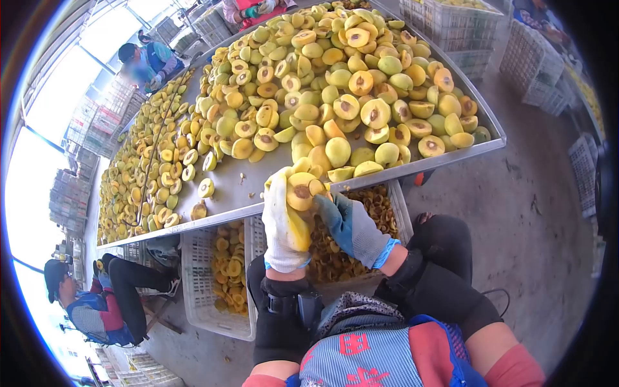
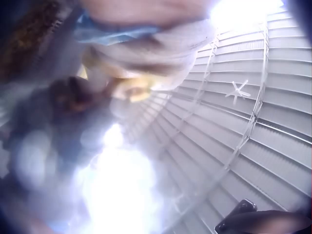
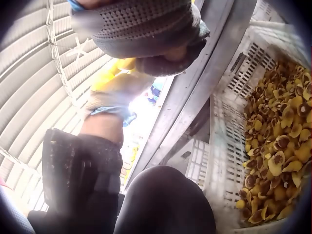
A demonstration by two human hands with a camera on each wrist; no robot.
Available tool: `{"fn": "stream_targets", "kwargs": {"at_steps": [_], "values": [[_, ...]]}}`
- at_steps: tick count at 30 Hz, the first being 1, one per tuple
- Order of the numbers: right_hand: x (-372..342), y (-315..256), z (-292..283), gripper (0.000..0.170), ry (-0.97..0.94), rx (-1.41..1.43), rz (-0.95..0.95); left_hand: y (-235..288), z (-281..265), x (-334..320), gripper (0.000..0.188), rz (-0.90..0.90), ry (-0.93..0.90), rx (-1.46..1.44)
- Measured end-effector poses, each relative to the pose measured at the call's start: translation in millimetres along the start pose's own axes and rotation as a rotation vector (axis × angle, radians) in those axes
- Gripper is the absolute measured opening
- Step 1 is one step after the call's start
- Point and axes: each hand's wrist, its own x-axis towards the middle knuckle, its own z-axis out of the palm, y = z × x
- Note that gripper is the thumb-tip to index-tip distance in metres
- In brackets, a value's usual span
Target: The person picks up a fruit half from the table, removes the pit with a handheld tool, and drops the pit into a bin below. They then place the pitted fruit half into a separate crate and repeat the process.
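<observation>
In the head view my left hand, in a white and yellow glove, holds a halved yellow peach with its cut face and brown centre showing. My right hand wears a grey and blue glove, and its curled fingers pinch at the near edge of that half. Any tool inside the right fist is hidden. From the right wrist, the right glove shows bent fingers, with the left glove just beyond. Blur and glare cover most of the left wrist view, where the left glove shows faintly.
A metal table bears a large heap of peach halves. Beneath it stand a crate of fruit and another crate of brownish scraps. Other people sit at the left and far left side. Stacked crates stand at right.
</observation>
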Motion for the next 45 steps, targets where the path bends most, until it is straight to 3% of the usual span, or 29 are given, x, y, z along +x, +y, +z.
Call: {"fn": "stream_targets", "kwargs": {"at_steps": [1, 3, 5, 7, 10, 14, 16, 18, 21, 23, 25, 26, 29, 30, 33, 34, 37, 39, 41, 42, 43, 45], "values": [[-0.1, 2.0, 1.8, 0.044, -0.013, 0.006, 0.007, -1.8, 1.1, -1.2, 0.044, 0.010, 0.014, 0.049], [-0.5, 4.1, 4.6, 0.045, -0.032, 0.032, 0.030, 14.6, 4.5, 1.8, 0.043, -0.472, 0.146, -0.992], [-2.2, 4.9, 7.1, 0.046, -0.042, 0.070, 0.067, 16.1, 9.3, 0.1, 0.041, -0.677, 0.154, -1.377], [-3.3, 6.2, 9.4, 0.049, -0.056, 0.112, 0.105, 3.3, 14.8, -6.9, 0.038, -0.596, 0.042, -1.100], [-4.4, 9.7, 14.6, 0.053, -0.107, 0.214, 0.161, 9.5, 14.3, -5.9, 0.033, -0.847, 0.152, -1.470], [-8.2, 22.7, 20.2, 0.057, -0.199, 0.356, 0.240, 16.7, 17.2, -6.2, 0.032, -0.913, 0.151, -1.356], [-4.7, -19.6, -1.7, 0.059, -0.351, 0.336, 0.541, 15.0, 20.2, -7.7, 0.032, -0.873, 0.135, -1.295], [-4.9, -35.3, -8.7, 0.057, -0.406, 0.318, 0.657, 4.8, 21.1, -10.7, 0.034, -0.804, 0.037, -1.308], [-8.9, -19.6, -2.0, 0.058, -0.299, 0.238, 0.441, -0.8, 3.9, -0.6, 0.038, -0.794, -0.167, -1.384], [-9.5, 14.5, 13.6, 0.074, -0.171, 0.112, 0.152, -0.4, 1.6, 2.7, 0.040, -0.825, -0.247, -1.303], [-16.0, 13.6, 9.3, 0.071, -0.330, 0.355, 0.442, 2.9, 5.8, 2.7, 0.041, -0.852, -0.241, -1.074], [-16.4, 3.4, 4.1, 0.070, -0.424, 0.505, 0.572, 10.1, 11.9, 1.4, 0.043, -0.882, -0.130, -1.076], [-16.9, -20.5, -13.1, 0.065, -0.706, 0.946, 0.981, -1.4, 9.9, -4.5, 0.044, -0.782, -0.264, -1.216], [-18.2, -14.4, -12.3, 0.064, -0.742, 0.924, 0.945, 2.0, 8.0, -3.6, 0.043, -0.744, -0.277, -1.183], [-18.3, -25.3, -11.9, 0.066, -0.592, 0.563, 0.870, -6.7, 4.3, -1.1, 0.038, -0.733, -0.401, -1.190], [-17.8, -24.3, -13.2, 0.066, -0.629, 0.606, 0.909, -6.1, 5.6, 0.4, 0.038, -0.763, -0.437, -1.130], [-18.6, -16.7, -14.4, 0.065, -0.743, 0.800, 0.972, -1.6, 11.5, -9.2, 0.039, -0.672, -0.265, -1.304], [-21.0, -11.6, -7.2, 0.065, -0.835, 1.010, 0.931, 6.3, 15.8, -7.4, 0.043, -0.792, -0.090, -1.461], [-23.9, -15.9, -10.5, 0.065, -0.773, 0.945, 0.839, 14.9, 16.6, -1.2, 0.043, -0.936, 0.102, -1.435], [-26.1, -19.0, -12.3, 0.066, -0.742, 0.921, 0.815, 9.3, 12.3, -3.8, 0.042, -0.963, 0.145, -1.463], [-27.3, -20.6, -14.1, 0.066, -0.709, 0.899, 0.787, 2.7, 3.8, -4.9, 0.042, -0.860, 0.130, -1.421], [-30.4, -13.4, -19.5, 0.067, -0.662, 0.799, 0.818, -12.5, -18.4, -5.3, 0.041, -0.968, 0.200, -1.379]]}}
